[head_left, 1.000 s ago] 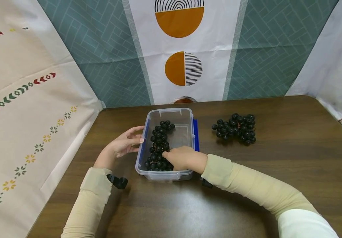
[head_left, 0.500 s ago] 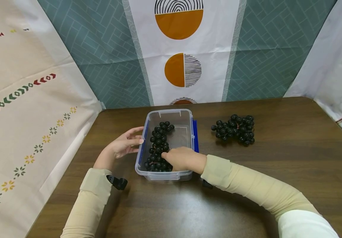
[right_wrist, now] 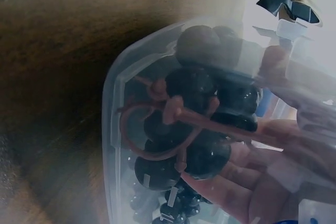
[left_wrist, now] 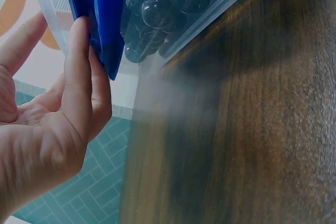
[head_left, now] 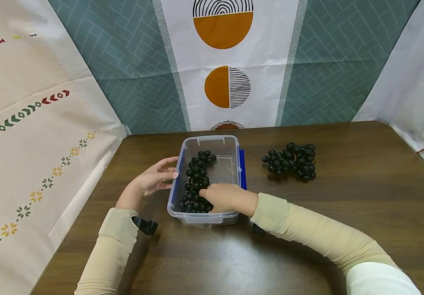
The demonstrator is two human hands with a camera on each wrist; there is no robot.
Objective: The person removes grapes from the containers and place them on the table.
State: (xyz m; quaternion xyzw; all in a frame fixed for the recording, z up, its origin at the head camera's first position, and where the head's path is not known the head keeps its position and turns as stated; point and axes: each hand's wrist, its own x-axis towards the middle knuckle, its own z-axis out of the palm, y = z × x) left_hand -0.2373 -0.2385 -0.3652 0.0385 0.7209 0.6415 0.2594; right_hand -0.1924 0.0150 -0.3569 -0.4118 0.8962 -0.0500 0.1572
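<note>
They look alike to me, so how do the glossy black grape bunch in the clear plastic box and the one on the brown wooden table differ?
The boxed bunch stretches near to far, while the table bunch spreads side to side. The right hand holds the boxed bunch; no hand touches the table bunch. Both have shiny black grapes.

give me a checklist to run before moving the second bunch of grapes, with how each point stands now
1. Tub upright on the table: ok.
2. Tub open at the top: ok.
3. First bunch inside the tub: ok.
4. Left hand at the tub's side: ok, by the blue flap.
5. Right hand free of the first bunch: not ok, it is in among the grapes; how firmly it holds, cannot tell.
6. Second bunch in the tub: not ok, on the table.
</note>
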